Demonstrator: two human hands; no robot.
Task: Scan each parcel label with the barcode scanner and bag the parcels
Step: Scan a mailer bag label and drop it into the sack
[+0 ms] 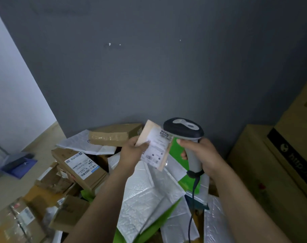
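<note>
My left hand (131, 151) grips a small flat cardboard parcel (147, 132) by its left edge and holds it up, tilted, with its white shipping label (156, 148) facing me. My right hand (201, 155) grips the grey handle of a barcode scanner (183, 128). The scanner's dark head sits right beside the parcel's top right corner, and its cable (192, 207) hangs down. Below my hands lies a pile of white padded mailers with green edges (149, 195).
Several brown cardboard parcels are heaped at the left, one with a label (81, 163) showing and another (114, 134) against the grey wall. Large cartons (275, 163) stand at the right. A blue tray (19, 165) lies on the floor at far left.
</note>
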